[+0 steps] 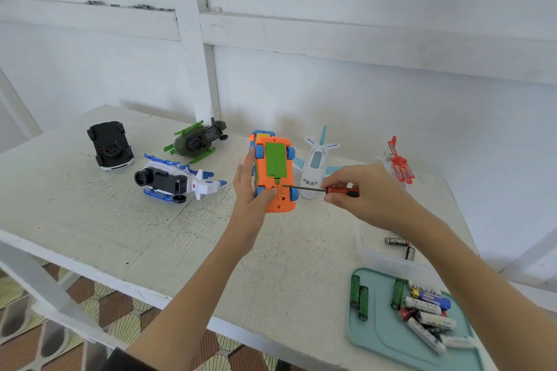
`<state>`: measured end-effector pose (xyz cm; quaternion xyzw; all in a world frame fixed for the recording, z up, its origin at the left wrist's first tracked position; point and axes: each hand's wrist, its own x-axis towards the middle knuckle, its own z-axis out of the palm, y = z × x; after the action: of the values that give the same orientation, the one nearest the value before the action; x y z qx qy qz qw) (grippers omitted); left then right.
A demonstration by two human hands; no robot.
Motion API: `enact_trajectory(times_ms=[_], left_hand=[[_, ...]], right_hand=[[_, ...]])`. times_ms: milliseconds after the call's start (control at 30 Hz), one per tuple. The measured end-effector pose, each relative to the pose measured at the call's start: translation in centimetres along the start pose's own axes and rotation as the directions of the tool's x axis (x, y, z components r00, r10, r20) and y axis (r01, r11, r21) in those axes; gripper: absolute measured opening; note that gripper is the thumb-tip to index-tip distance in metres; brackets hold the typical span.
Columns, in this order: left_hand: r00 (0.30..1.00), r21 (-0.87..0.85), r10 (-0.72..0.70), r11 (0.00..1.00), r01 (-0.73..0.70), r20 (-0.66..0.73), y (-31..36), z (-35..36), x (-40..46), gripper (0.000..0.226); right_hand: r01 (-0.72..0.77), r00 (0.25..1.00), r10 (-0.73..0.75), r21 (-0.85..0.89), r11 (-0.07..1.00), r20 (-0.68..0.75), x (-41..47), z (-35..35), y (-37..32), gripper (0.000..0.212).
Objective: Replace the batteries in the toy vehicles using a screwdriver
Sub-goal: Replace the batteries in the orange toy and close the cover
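Steadying the orange car (275, 173), left hand (251, 190); right hand (366, 193) aims screwdriver (319, 189).

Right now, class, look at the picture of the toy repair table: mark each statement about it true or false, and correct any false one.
1. The left hand holds the orange toy car with its underside facing the camera. True.
2. The right hand holds a screwdriver with a blue handle. False: the handle is red and black.
3. The screwdriver tip points at the area just below the green battery cover. True.
4. The teal tray holds only one battery. False: it holds many batteries.
5. The white toy plane stands to the left of the black toy car. False: it stands far to the right of it.
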<state>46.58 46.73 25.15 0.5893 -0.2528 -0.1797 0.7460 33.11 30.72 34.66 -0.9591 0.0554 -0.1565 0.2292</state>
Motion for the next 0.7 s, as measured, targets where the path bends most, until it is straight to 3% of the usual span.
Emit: enact_trajectory(times_ms=[700], left_hand=[[0.999,-0.195,-0.034,0.980,0.030,-0.013,0.4,1.3,-0.5,0.079]], right_hand=[[0.052,0.997,-0.056,-0.073,0.996,-0.046,0.0,1.1,0.3,0.016]])
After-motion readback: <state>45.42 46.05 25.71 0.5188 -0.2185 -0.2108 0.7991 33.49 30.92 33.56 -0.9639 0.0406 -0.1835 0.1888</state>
